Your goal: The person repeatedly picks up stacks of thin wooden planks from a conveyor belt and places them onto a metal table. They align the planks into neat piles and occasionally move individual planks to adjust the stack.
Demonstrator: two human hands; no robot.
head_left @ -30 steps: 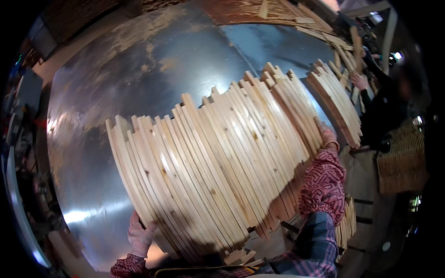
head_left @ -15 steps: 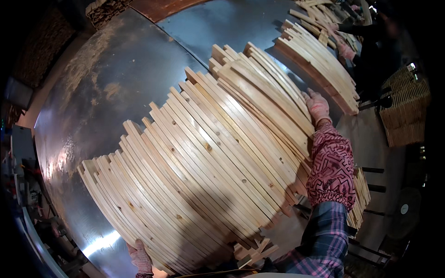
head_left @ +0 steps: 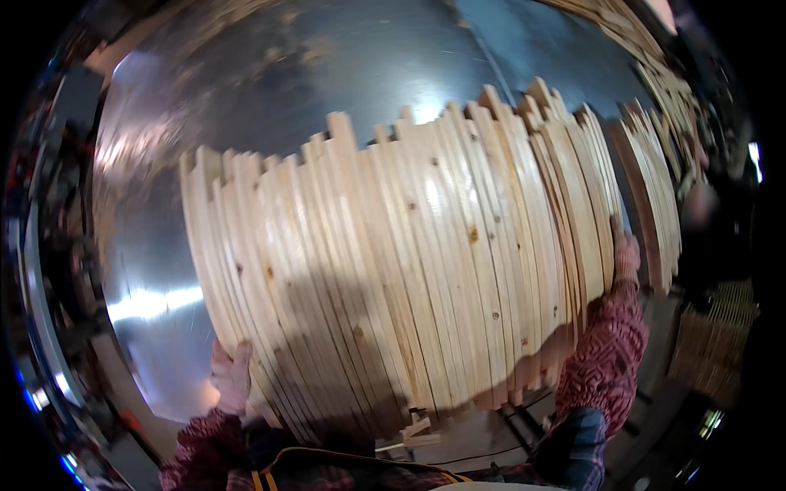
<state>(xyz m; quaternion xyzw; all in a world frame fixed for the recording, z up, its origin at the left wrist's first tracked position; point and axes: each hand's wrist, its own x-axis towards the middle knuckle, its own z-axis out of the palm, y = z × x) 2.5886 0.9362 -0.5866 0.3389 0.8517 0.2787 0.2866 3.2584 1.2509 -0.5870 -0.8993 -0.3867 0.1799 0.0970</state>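
Unclenched, left hand (head_left: 232, 376) and right hand (head_left: 626, 255) bracket the slats (head_left: 442, 270), already gathered side by side, far ends uneven.

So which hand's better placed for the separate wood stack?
Probably the right hand: it's at the right edge of the wide wooden row, near the separate stack. The left hand is at the row's opposite edge.

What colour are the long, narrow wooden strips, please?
The wooden strips are pale tan with some brown knots, clearest in the head view.
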